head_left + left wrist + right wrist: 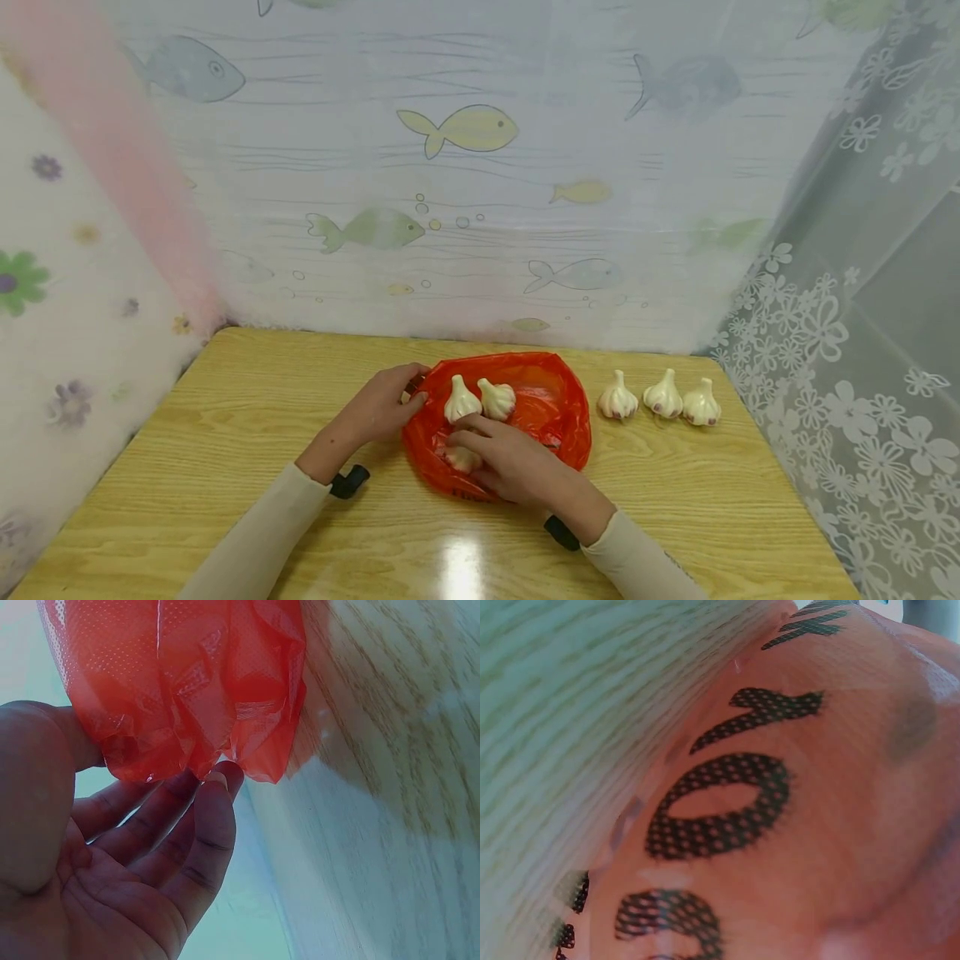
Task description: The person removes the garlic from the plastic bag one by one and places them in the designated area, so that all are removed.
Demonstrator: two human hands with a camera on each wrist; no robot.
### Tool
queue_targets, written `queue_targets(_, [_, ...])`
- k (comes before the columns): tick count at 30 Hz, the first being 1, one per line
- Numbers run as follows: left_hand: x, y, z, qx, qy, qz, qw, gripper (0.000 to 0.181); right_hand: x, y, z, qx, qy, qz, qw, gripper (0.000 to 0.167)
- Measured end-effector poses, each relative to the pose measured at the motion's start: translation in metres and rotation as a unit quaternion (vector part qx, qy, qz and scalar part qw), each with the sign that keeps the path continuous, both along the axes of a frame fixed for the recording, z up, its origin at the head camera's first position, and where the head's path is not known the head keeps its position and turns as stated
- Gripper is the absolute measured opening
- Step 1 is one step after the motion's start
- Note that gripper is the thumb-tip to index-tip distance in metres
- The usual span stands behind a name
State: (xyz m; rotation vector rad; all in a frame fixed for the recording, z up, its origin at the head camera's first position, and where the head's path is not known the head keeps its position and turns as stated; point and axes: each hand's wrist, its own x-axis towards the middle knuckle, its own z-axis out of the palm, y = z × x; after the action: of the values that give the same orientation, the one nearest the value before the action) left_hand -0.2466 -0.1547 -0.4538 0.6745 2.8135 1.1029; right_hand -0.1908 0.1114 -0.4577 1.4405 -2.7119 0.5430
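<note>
A red plastic bag [536,379] lies wide-mouthed on the table, with garlic bulbs inside it. Two bulbs, one garlic bulb [461,402] and another garlic bulb [497,400], rest side by side toward its back left. My left hand [386,404] holds the bag's left rim; its bent fingers [214,817] meet the crumpled red edge in the left wrist view. Inside the bag, my right hand [517,462] grips a third garlic bulb [462,458], partly covered by the fingers. The right wrist view shows only the bag's side [840,825] with black print, hiding that hand.
Three more garlic bulbs [663,396] stand in a row right of the bag on the wooden table [675,492]. A fish-patterned curtain [465,275] hangs behind the table, and a flowered lace curtain [840,375] hangs along its right edge.
</note>
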Motion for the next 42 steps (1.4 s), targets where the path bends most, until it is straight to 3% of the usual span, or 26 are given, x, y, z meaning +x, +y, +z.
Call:
queue_targets(17, [0.0,0.0,-0.001,-0.002,-0.006,0.001,1.0,0.034,0.001,0.001,0.003,-0.003,-0.006,-0.008,0.9999,0.049])
queue_targets(30, [-0.001,0.0,0.0,-0.01,-0.009,0.006,0.9999,0.036,0.001,0.01,0.018,-0.002,0.009,-0.025,0.9996,0.05])
queue_targets(37, [-0.001,0.0,0.0,-0.011,-0.013,0.008,0.9998,0.036,0.001,0.018,0.027,-0.023,0.045,-0.022,0.9985,0.05])
queue_targets(42, [-0.001,0.0,0.0,-0.013,-0.008,0.007,0.9999,0.035,0.001,0.024,0.035,-0.036,0.04,-0.03,0.9981,0.049])
